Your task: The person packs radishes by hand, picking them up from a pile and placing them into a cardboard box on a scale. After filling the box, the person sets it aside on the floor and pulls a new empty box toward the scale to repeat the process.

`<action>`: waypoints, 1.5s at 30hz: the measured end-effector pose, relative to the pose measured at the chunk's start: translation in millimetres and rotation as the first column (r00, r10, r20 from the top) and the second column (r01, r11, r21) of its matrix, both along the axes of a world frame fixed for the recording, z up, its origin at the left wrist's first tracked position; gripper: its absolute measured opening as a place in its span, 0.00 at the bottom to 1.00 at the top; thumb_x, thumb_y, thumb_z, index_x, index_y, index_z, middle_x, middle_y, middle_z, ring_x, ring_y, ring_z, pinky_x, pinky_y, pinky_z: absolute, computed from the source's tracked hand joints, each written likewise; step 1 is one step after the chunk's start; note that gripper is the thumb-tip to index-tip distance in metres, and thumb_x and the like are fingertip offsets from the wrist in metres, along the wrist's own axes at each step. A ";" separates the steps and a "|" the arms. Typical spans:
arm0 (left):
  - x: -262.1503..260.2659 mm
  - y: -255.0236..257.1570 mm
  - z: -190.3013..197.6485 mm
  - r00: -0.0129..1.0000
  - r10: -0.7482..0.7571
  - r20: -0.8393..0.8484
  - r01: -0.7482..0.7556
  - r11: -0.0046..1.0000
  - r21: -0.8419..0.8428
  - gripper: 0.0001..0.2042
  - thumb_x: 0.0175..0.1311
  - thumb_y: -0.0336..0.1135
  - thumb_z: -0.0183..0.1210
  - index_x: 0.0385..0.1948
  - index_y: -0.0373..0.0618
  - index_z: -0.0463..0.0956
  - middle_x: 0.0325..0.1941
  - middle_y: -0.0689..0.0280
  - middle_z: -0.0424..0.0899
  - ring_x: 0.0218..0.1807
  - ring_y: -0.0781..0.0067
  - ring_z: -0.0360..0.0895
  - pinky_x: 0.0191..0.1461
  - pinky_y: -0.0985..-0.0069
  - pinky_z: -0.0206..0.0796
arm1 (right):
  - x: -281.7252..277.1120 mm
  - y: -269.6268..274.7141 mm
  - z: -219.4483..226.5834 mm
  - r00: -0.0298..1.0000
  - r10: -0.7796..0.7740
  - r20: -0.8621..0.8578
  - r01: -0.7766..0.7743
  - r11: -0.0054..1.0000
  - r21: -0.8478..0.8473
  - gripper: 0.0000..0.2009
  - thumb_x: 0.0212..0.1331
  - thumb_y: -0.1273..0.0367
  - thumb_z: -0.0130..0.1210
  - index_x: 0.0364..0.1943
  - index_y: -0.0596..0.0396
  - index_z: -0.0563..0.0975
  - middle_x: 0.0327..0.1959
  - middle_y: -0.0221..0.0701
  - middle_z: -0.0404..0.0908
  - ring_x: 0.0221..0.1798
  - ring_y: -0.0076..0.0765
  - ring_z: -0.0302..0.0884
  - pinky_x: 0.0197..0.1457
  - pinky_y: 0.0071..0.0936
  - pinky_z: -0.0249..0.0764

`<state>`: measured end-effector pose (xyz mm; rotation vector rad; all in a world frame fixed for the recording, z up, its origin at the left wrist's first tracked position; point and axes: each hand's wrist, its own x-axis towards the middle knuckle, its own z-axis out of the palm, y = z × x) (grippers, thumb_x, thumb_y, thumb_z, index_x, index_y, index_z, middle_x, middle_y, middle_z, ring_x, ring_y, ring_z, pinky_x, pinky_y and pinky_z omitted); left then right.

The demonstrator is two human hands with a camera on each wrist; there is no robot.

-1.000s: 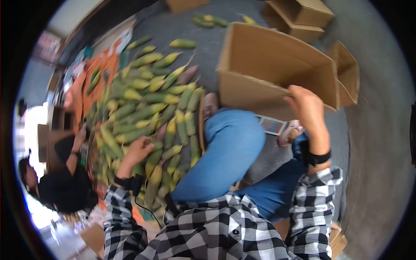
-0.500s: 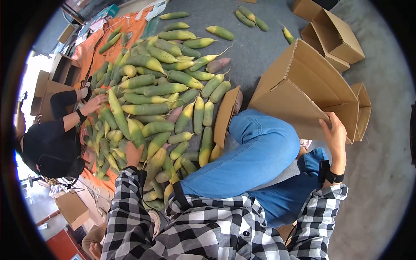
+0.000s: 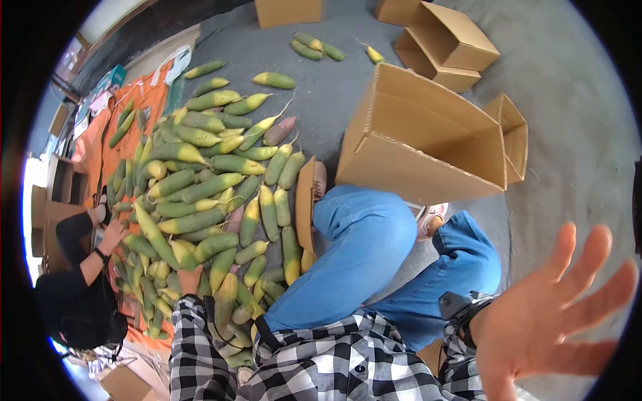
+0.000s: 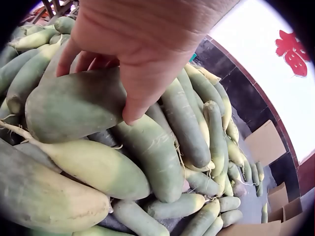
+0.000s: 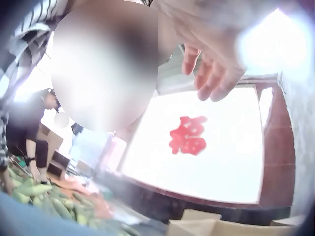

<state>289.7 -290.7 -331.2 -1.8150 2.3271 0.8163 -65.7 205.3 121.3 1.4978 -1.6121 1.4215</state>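
Observation:
Green radishes with yellowish ends lie in a big heap (image 3: pixel 214 187) left of my legs. At its near side, my left hand (image 3: pixel 190 279) grips one thick green radish (image 4: pixel 74 108); in the left wrist view the thumb lies along one side and the fingers curl over the other. That radish still lies among its neighbours. My right hand (image 3: pixel 542 327) is held up at the lower right, empty, its fingers spread wide. In the right wrist view its fingers (image 5: pixel 211 81) hang in the air. An open cardboard box (image 3: pixel 414 167) stands beyond my knees, apart from the right hand.
A cardboard flap (image 3: pixel 305 204) stands between the heap and my leg. More cardboard boxes (image 3: pixel 455 40) stand at the far right. Across the heap, another person (image 3: pixel 80 287) reaches into the radishes. Orange sheeting (image 3: pixel 100 144) spreads under the heap's far left side.
My right hand has left the box's edge and risen toward the lower right, fingers spreading. My left hand has come down onto the heap and taken hold of a radish.

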 end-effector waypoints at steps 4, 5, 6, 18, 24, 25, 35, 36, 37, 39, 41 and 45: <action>-7.0 2.2 -2.7 1.000 0.003 0.009 -0.002 0.999 -0.045 0.46 0.44 0.51 0.74 0.56 0.19 0.63 0.59 0.35 0.73 0.62 0.40 0.71 0.65 0.60 0.63 | 29.5 -0.1 -19.7 0.992 0.117 0.046 -0.106 0.975 -0.197 0.39 0.63 0.42 0.49 0.74 0.39 0.52 0.76 0.40 0.45 0.73 0.63 0.51 0.67 0.64 0.55; -5.0 0.8 -7.3 0.999 0.028 0.040 -0.025 0.997 -0.080 0.46 0.44 0.50 0.74 0.56 0.19 0.63 0.59 0.35 0.73 0.62 0.41 0.71 0.65 0.60 0.62 | 37.6 0.1 -24.9 0.986 0.159 0.051 -0.143 0.960 -0.240 0.38 0.62 0.42 0.51 0.74 0.35 0.51 0.77 0.37 0.43 0.74 0.64 0.48 0.68 0.66 0.52; 4.3 -6.2 -19.1 0.999 0.036 0.031 -0.032 0.992 -0.121 0.44 0.43 0.50 0.74 0.55 0.20 0.65 0.57 0.36 0.74 0.61 0.41 0.72 0.65 0.60 0.62 | 45.7 0.4 -29.6 0.978 0.202 0.050 -0.181 0.944 -0.277 0.39 0.62 0.42 0.52 0.74 0.31 0.51 0.78 0.34 0.40 0.75 0.64 0.45 0.69 0.68 0.49; 4.5 -23.6 -45.0 0.946 0.144 -0.291 -0.107 0.984 0.140 0.29 0.53 0.38 0.70 0.51 0.26 0.71 0.51 0.48 0.80 0.50 0.51 0.78 0.55 0.61 0.67 | 35.9 -14.7 1.9 0.952 0.253 -0.171 -0.295 0.906 -0.304 0.32 0.67 0.56 0.54 0.74 0.31 0.56 0.79 0.22 0.41 0.77 0.54 0.47 0.67 0.68 0.61; -11.7 -6.2 -15.9 0.926 0.256 -0.279 -0.212 0.961 0.177 0.28 0.52 0.33 0.69 0.52 0.27 0.70 0.50 0.50 0.80 0.47 0.54 0.78 0.53 0.61 0.68 | 49.0 -13.4 8.2 0.981 0.119 -0.151 -0.174 0.882 -0.438 0.31 0.68 0.59 0.53 0.73 0.38 0.56 0.77 0.25 0.48 0.70 0.48 0.61 0.59 0.54 0.74; -10.8 -8.9 -23.0 0.846 0.328 -0.420 -0.221 0.933 0.284 0.27 0.52 0.31 0.68 0.52 0.27 0.71 0.50 0.51 0.80 0.46 0.55 0.78 0.53 0.61 0.68 | 45.6 -11.2 21.9 0.970 0.056 -0.236 -0.168 0.857 -0.487 0.30 0.68 0.60 0.53 0.73 0.38 0.57 0.77 0.25 0.51 0.70 0.45 0.61 0.58 0.53 0.74; -134.0 80.2 112.1 0.855 -0.013 -0.519 0.059 0.996 0.072 0.37 0.53 0.37 0.71 0.63 0.29 0.63 0.59 0.50 0.73 0.55 0.60 0.74 0.57 0.67 0.68 | 32.2 31.2 -44.6 0.895 -0.383 -0.228 0.301 0.897 -0.324 0.38 0.65 0.51 0.53 0.76 0.36 0.48 0.68 0.46 0.61 0.58 0.59 0.73 0.52 0.62 0.73; -162.4 108.1 160.6 0.829 -0.013 -0.560 0.112 0.984 0.142 0.39 0.55 0.34 0.69 0.67 0.32 0.57 0.63 0.51 0.68 0.59 0.62 0.70 0.62 0.69 0.64 | 43.2 33.2 -31.1 0.926 -0.326 -0.188 0.264 0.919 -0.292 0.35 0.66 0.55 0.54 0.74 0.35 0.53 0.71 0.37 0.59 0.63 0.53 0.69 0.56 0.57 0.71; -181.4 117.3 183.0 0.825 -0.027 -0.565 0.119 0.985 0.126 0.39 0.55 0.34 0.69 0.67 0.32 0.57 0.63 0.51 0.68 0.59 0.62 0.70 0.62 0.69 0.64 | 52.1 35.8 -20.7 0.953 -0.267 -0.144 0.223 0.939 -0.261 0.31 0.67 0.58 0.55 0.73 0.35 0.58 0.75 0.27 0.57 0.67 0.47 0.65 0.60 0.52 0.70; -210.6 133.3 218.5 0.621 -0.103 -0.777 0.304 0.945 0.118 0.36 0.58 0.30 0.66 0.68 0.33 0.56 0.63 0.54 0.69 0.59 0.64 0.70 0.63 0.70 0.63 | 48.4 46.6 -20.0 0.984 -0.142 -0.106 0.114 0.964 -0.240 0.33 0.67 0.57 0.55 0.74 0.34 0.56 0.75 0.32 0.55 0.69 0.48 0.62 0.62 0.57 0.65; -242.3 156.6 266.4 0.426 -0.104 -0.899 0.399 0.913 0.084 0.31 0.62 0.30 0.63 0.65 0.33 0.60 0.62 0.55 0.70 0.58 0.64 0.71 0.62 0.70 0.62 | 29.1 56.4 -24.2 0.996 -0.080 -0.036 0.073 0.983 -0.170 0.35 0.65 0.57 0.56 0.74 0.38 0.54 0.69 0.41 0.62 0.62 0.53 0.68 0.56 0.58 0.69; -313.7 180.7 337.8 0.058 -0.193 -0.979 0.604 0.788 -0.120 0.35 0.61 0.33 0.61 0.68 0.34 0.55 0.68 0.51 0.65 0.67 0.58 0.66 0.70 0.60 0.59 | -55.0 59.8 -44.9 0.844 -0.536 0.000 0.536 0.844 0.030 0.23 0.51 0.77 0.56 0.56 0.67 0.72 0.51 0.49 0.79 0.52 0.52 0.78 0.53 0.39 0.74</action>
